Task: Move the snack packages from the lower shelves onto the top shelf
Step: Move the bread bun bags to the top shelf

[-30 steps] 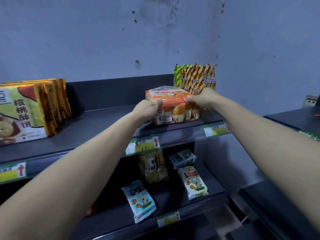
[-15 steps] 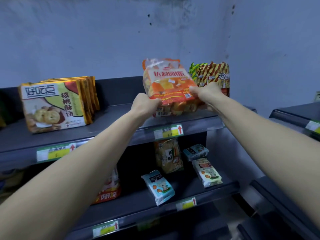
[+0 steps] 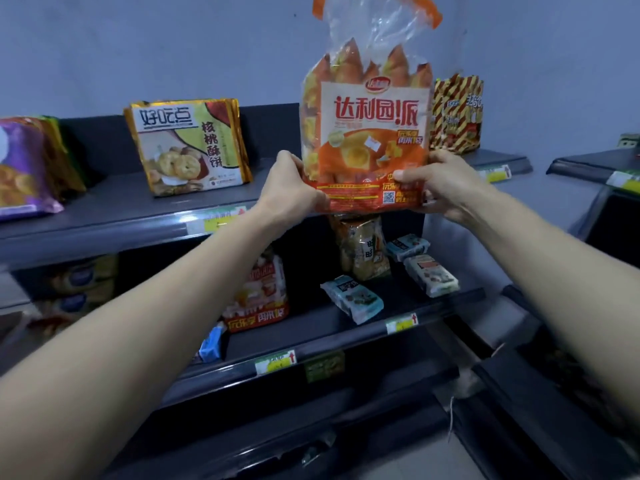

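Note:
A large orange bag of small cakes (image 3: 367, 133) stands upright at the front of the top shelf (image 3: 114, 209). My left hand (image 3: 291, 188) grips its lower left corner and my right hand (image 3: 440, 183) grips its lower right corner, thumb across the front. On the lower shelf (image 3: 346, 327) are a second orange cake bag (image 3: 259, 296), a tan snack bag (image 3: 363, 251) and three small pale packets (image 3: 351, 299) (image 3: 431, 275) (image 3: 407, 245).
The top shelf also holds a walnut biscuit pack (image 3: 188, 147), a purple bag (image 3: 24, 168) at the far left and striped red-yellow bags (image 3: 457, 114) behind the held bag. A blue packet (image 3: 211, 344) lies on the lower shelf. Another shelf unit (image 3: 595, 164) stands to the right.
Both hands have tipped the orange cake bag from lying flat on the top shelf to standing upright, keeping their grip on its bottom edge. The view has shifted left.

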Demonstrator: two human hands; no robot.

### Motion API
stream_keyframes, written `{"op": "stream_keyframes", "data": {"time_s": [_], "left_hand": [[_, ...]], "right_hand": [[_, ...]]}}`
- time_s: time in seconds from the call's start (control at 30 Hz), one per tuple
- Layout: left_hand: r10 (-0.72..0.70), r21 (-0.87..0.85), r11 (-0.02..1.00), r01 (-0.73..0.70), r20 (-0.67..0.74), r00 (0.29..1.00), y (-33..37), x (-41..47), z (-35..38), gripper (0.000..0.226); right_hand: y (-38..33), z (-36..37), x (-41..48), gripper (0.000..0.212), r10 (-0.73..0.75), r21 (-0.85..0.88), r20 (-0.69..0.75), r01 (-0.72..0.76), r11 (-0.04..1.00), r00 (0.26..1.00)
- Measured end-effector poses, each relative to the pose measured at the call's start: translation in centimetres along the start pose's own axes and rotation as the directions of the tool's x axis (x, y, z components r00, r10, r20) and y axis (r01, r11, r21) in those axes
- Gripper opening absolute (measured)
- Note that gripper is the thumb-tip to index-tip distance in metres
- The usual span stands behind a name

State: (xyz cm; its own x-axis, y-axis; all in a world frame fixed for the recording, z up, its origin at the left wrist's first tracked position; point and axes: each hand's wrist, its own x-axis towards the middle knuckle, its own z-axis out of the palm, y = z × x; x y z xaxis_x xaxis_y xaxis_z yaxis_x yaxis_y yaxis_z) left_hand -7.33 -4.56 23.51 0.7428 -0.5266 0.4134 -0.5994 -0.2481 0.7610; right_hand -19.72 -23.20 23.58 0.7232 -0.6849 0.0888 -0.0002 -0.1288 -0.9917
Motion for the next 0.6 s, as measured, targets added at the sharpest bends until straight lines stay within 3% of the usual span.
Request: {"op": "stream_keyframes", "data": {"time_s": [0.2, 0.33, 0.43, 0.6], "left_hand": [[-0.003, 0.057, 0.998, -0.002, 0.078, 0.997, -3.6, -6.0, -3.2, 0.051], [-0.022, 0.114, 0.993, 0.009, 0.118, 0.993, -6.9, -9.6, -4.8, 0.051], [-0.089, 0.142, 0.988, 0.066, 0.164, 0.982, -10.3, -11.9, -5.3, 0.051], [-0.213, 0.157, 0.971, 0.18, 0.231, 0.949, -16.2, -14.4, -4.7, 0.049]], "right_hand": [[3.4, 2.3, -5.5, 0.039, 0.011, -0.091, 0.086, -0.003, 0.996, 0.996], [6.3, 4.3, -8.1, 0.049, 0.066, -0.154, 0.179, -0.039, 0.987, 0.982], [8.7, 6.3, -9.2, 0.055, 0.123, -0.235, 0.211, -0.072, 0.969, 0.97], [12.8, 9.8, -9.6, 0.046, 0.194, -0.33, 0.254, -0.104, 0.938, 0.947]]}}
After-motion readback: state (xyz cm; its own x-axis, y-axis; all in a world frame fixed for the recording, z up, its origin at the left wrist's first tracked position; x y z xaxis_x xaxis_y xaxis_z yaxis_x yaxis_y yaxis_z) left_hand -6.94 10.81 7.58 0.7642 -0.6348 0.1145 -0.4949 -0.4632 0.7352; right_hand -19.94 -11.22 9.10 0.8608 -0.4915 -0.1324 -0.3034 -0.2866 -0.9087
